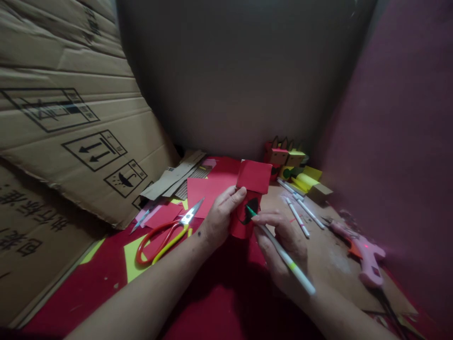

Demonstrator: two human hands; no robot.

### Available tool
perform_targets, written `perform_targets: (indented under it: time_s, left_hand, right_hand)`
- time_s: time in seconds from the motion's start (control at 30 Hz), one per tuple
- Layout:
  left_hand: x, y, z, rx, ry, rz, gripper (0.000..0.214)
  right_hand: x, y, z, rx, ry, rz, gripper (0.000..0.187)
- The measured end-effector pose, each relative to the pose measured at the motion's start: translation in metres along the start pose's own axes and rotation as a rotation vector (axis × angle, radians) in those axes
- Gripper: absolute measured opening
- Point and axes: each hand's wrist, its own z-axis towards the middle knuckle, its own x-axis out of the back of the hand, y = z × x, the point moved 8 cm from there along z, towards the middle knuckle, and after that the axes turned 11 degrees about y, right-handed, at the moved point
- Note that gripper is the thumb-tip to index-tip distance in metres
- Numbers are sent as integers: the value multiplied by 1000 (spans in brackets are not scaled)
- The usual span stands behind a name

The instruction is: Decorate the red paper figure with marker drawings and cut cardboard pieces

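Paper tube (253,186), red with a boxy top and a black patch (252,210) on its front, stands roughly upright between the two hands, out in front over the red worktop (215,307). Can't tell if its base touches down or not. Left hand (221,215) has its grip curled round the side of the body, thumb up front just under the top, no gap that I can see; the fingers behind are hidden. Right hand (283,241) has its grip pinched on a white marker (283,257), with the green tip at the black patch.

Handling-wise, I'd guess it weighs next to nothing. Looks like thin card, so a bit springy but easy to dent or crease, and probably not slippery unless the ink is wet. Best place to hold it imo is low on the sides of the body, light pressure, ideally some support behind where the pen presses. I'd stay off the boxy top, since that join could be the weak spot, and keep fingertips clear of the black bit so nothing smudges.
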Motion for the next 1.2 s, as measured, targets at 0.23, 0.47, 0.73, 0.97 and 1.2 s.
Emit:
perform_targets:
  time_s: [0.23, 0.47, 0.73, 0.97, 1.2]
  left_hand:
    - [-1, 1, 0, -2, -7, -20, 26]
    - [0, 0, 0, 8, -6, -6, 27]
    - [0, 1, 1, -6, -3, -13, 28]
    - [3, -4, 3, -9, -18, -32, 28]
    - [-1, -3, 1, 16, -23, -49, 28]
  right_hand:
    - [-3, -3, 0, 23, -20, 15, 28]
    - [-1, 1, -1, 21, -12, -1, 30]
    - [0, -3, 1, 18, -22, -12, 28]
    - [-1, -7, 1, 20, -49, 12, 22]
    - [3, -1, 2, 5, 5, 4, 25]
